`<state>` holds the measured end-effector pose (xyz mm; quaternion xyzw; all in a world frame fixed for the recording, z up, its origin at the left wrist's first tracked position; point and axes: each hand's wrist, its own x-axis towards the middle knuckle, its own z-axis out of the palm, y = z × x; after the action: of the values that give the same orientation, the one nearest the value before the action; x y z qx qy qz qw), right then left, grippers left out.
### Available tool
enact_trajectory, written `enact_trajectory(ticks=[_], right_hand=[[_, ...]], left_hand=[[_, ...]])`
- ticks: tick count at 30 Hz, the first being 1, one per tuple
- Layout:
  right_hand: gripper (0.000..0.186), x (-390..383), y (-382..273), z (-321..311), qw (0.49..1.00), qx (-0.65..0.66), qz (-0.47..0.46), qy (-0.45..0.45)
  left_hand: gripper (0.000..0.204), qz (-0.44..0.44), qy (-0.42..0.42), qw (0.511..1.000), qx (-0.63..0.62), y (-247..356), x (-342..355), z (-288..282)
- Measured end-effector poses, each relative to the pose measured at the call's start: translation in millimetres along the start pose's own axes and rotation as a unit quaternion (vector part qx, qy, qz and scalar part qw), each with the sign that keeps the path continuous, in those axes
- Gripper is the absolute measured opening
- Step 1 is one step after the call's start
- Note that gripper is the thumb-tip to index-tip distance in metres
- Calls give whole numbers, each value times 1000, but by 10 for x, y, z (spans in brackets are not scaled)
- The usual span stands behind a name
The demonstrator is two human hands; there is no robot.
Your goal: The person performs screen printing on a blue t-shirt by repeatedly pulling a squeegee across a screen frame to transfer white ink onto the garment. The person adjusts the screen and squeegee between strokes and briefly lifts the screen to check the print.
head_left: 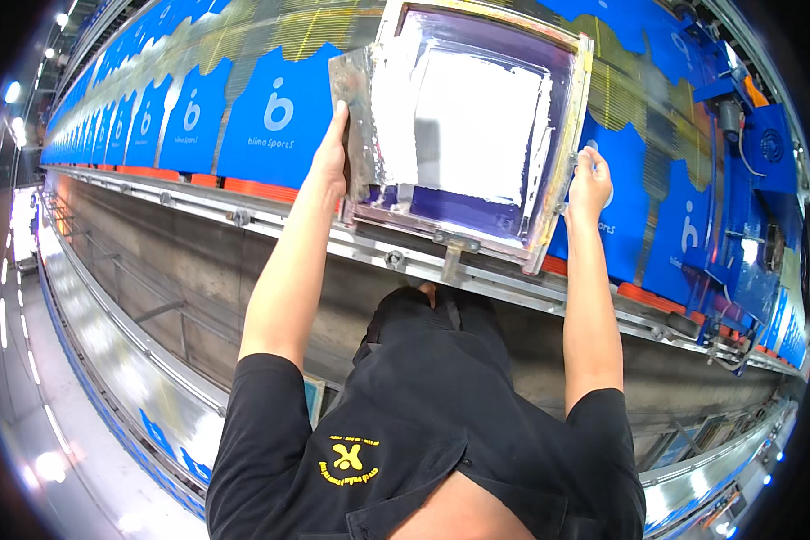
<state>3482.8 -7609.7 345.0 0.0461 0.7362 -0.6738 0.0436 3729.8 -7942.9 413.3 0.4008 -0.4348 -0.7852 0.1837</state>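
Note:
A screen-printing frame (581, 99) with a purple mesh border is above the printing table in front of me. White ink (481, 117) covers most of its middle. Along its left side stands a wide, ink-stained squeegee (355, 135), white ink smeared on its inner face. My left hand (331, 160) is closed on the squeegee's outer side, thumb up and the other fingers mostly hidden behind. At the frame's right edge, beside small metal fittings, my right hand (589, 184) is closed with fingers curled on the rim. A metal bracket (455, 241) sits on the frame's near edge.
Blue printed fabric panels (274, 117) lie in a long row on the table, left and right of the frame. A metal rail (394, 259) with bolts runs along its near edge. Blue machinery (765, 153) stands at far right; another long table (126, 333) is behind me at left.

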Motion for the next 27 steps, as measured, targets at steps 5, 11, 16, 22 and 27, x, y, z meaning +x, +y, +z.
enact_trajectory(ticks=[5,11,16,22,27], right_hand=[[27,-99,351,66,999,-34,14,-13],[23,-412,345,244,998,-62,-7,5],[29,-545,357,505,998,-48,11,-24],[39,-534,397,642,972,-234,34,-17],[40,-555,421,613,950,-309,34,-12]], left_hand=[[77,-78,-49,995,-25,-281,188,-235],[78,-78,-23,997,4,-140,114,-474],[80,-64,41,991,110,152,32,-311],[63,19,-84,931,355,599,104,17],[42,140,-163,706,675,612,668,498]])
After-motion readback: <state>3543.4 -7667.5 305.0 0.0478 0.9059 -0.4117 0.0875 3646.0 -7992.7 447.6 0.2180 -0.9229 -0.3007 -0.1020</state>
